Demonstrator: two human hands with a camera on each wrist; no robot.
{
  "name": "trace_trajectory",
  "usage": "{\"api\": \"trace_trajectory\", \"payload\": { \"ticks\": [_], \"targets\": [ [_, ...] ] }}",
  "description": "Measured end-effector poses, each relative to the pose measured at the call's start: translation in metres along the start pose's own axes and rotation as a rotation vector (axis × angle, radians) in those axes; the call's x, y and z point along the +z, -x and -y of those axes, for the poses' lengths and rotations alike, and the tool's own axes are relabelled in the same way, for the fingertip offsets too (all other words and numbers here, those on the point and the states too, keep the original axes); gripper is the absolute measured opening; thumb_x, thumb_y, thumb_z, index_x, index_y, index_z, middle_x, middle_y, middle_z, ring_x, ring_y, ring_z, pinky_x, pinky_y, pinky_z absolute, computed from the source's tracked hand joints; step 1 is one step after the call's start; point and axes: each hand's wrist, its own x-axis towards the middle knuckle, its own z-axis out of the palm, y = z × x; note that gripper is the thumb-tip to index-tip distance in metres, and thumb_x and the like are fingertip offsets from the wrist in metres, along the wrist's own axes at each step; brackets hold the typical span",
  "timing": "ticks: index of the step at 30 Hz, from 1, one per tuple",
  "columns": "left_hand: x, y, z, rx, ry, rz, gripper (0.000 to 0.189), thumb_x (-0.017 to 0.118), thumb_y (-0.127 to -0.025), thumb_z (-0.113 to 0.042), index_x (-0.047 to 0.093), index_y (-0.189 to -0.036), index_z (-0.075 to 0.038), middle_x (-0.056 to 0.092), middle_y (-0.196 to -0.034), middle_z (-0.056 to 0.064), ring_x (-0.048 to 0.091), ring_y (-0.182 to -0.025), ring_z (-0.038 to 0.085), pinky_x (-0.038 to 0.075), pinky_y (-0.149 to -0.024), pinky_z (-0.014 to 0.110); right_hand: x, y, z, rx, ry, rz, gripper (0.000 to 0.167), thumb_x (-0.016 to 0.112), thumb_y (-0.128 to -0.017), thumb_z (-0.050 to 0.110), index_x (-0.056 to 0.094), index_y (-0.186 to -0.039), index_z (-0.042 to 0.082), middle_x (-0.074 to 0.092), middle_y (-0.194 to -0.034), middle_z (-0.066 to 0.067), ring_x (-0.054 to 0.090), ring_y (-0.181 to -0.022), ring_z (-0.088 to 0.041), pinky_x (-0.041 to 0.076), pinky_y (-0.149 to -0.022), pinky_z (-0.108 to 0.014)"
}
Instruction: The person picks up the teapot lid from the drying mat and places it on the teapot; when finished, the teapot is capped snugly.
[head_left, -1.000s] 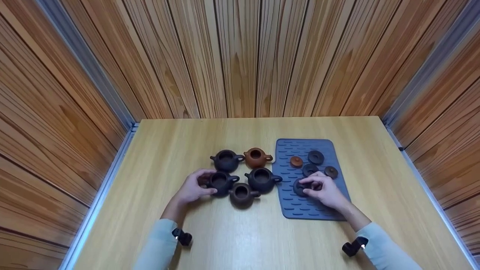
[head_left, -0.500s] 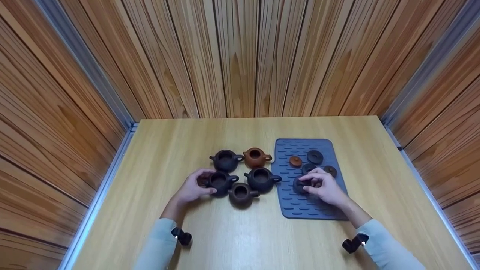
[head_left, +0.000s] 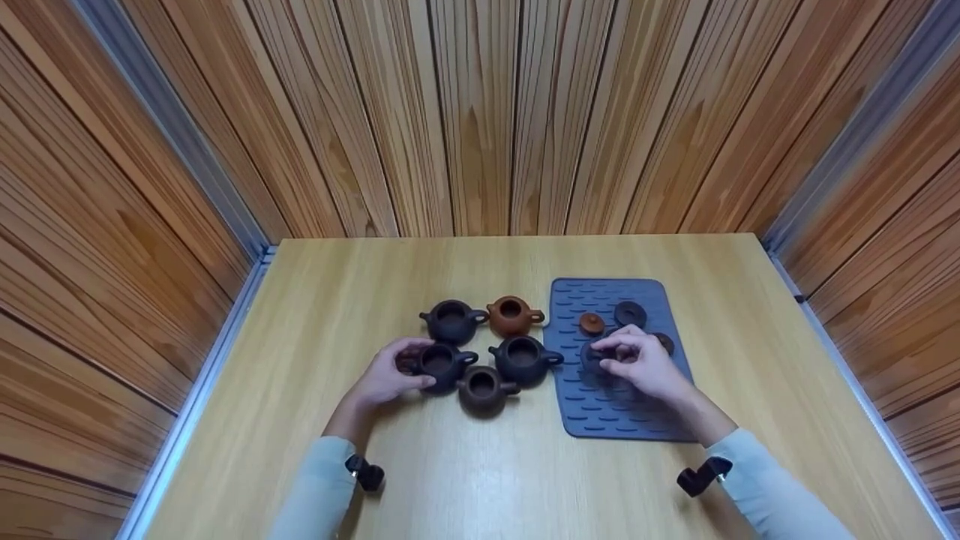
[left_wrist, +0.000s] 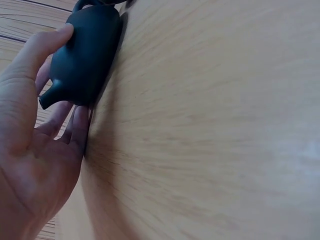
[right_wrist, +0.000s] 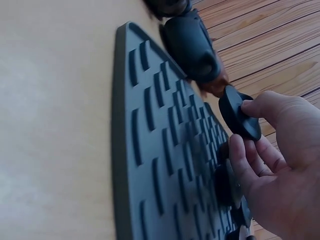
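My left hand (head_left: 390, 373) holds a small dark teapot (head_left: 442, 363) at its spout side, thumb on one side and fingers round the other. In the left wrist view the teapot's spout (left_wrist: 54, 94) points into the palm, and the pot stands on the table. A dark round lid (right_wrist: 239, 114) is pinched between thumb and fingers of my right hand (head_left: 640, 365), raised above the grey mat. Other open teapots stand close by: a black one (head_left: 453, 321), a reddish-brown one (head_left: 511, 315), another black one (head_left: 523, 361) and a dark brown one (head_left: 484, 390).
The ridged grey mat (head_left: 600, 420) lies right of the teapots. On it rest an orange-brown lid (head_left: 592, 323), a black lid (head_left: 630, 314) and a brown lid (head_left: 664, 343) partly behind my right hand. Wood-plank walls (head_left: 480, 120) enclose the table.
My right hand has lifted the dark lid off the mat and shifted a little left and away from me. The left hand has stayed at its teapot.
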Motion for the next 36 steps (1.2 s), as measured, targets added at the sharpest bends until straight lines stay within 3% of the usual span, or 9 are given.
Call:
{"api": "trace_trajectory", "payload": {
  "ticks": [3, 8, 11, 19, 26, 33, 36],
  "targets": [
    [0.000, -0.001, 0.000, -0.010, -0.007, -0.005, 0.063, 0.093, -0.092, -0.010, 0.067, -0.148, 0.001, 0.072, -0.143, 0.026, 0.070, -0.129, 0.028, 0.052, -0.108, 0.024, 0.000, -0.005, 0.006, 0.005, 0.009, -0.010, 0.027, 0.082, -0.101, 0.006, 0.085, -0.127, 0.011, 0.067, -0.127, -0.015, 0.056, -0.108, -0.024, 0.046, -0.089, -0.026],
    [0.001, -0.001, -0.005, -0.040, 0.004, -0.005, 0.063, 0.090, -0.093, -0.002, 0.064, -0.150, 0.005, 0.068, -0.146, 0.032, 0.066, -0.136, 0.046, 0.053, -0.111, 0.027, -0.001, -0.013, 0.019, 0.004, 0.006, -0.007, 0.027, 0.081, -0.101, 0.006, 0.085, -0.128, 0.010, 0.067, -0.128, -0.016, 0.056, -0.110, -0.024, 0.046, -0.091, -0.026],
    [0.002, -0.001, -0.006, -0.034, 0.000, -0.004, 0.062, 0.088, -0.094, -0.001, 0.064, -0.150, 0.006, 0.068, -0.146, 0.033, 0.065, -0.137, 0.049, 0.053, -0.112, 0.029, -0.002, -0.018, 0.027, 0.000, -0.005, 0.000, 0.026, 0.081, -0.102, 0.006, 0.086, -0.127, 0.012, 0.067, -0.128, -0.016, 0.055, -0.112, -0.024, 0.046, -0.095, -0.027],
    [0.002, -0.002, -0.006, -0.069, 0.002, -0.010, 0.062, 0.091, -0.093, -0.003, 0.066, -0.150, 0.002, 0.070, -0.145, 0.029, 0.066, -0.133, 0.037, 0.051, -0.109, 0.026, 0.004, -0.032, 0.041, -0.043, -0.031, -0.003, 0.025, 0.083, -0.097, 0.001, 0.087, -0.122, 0.007, 0.068, -0.126, -0.016, 0.058, -0.112, -0.017, 0.048, -0.093, -0.021],
    [-0.001, -0.001, -0.008, -0.072, -0.018, -0.006, 0.063, 0.090, -0.093, -0.004, 0.066, -0.151, 0.000, 0.069, -0.146, 0.028, 0.066, -0.135, 0.040, 0.052, -0.111, 0.028, 0.013, -0.039, 0.052, -0.073, -0.034, 0.023, 0.027, 0.084, -0.096, 0.001, 0.087, -0.122, 0.009, 0.071, -0.123, -0.017, 0.060, -0.109, -0.018, 0.050, -0.092, -0.022],
    [-0.003, 0.001, 0.004, 0.031, 0.007, -0.001, 0.062, 0.095, -0.092, -0.019, 0.070, -0.148, -0.006, 0.074, -0.142, 0.016, 0.071, -0.126, 0.020, 0.053, -0.107, 0.022, 0.024, -0.043, 0.058, -0.085, -0.044, 0.045, 0.026, 0.084, -0.096, 0.000, 0.087, -0.121, 0.007, 0.071, -0.121, -0.017, 0.059, -0.107, -0.015, 0.049, -0.091, -0.021],
    [-0.003, 0.001, 0.005, 0.046, 0.008, 0.000, 0.062, 0.095, -0.092, -0.020, 0.071, -0.147, -0.007, 0.074, -0.143, 0.015, 0.071, -0.126, 0.017, 0.053, -0.107, 0.022, 0.029, -0.047, 0.059, -0.092, -0.040, 0.063, 0.026, 0.084, -0.096, 0.000, 0.087, -0.121, 0.007, 0.070, -0.121, -0.019, 0.057, -0.106, -0.017, 0.047, -0.090, -0.022]
  ]
}}
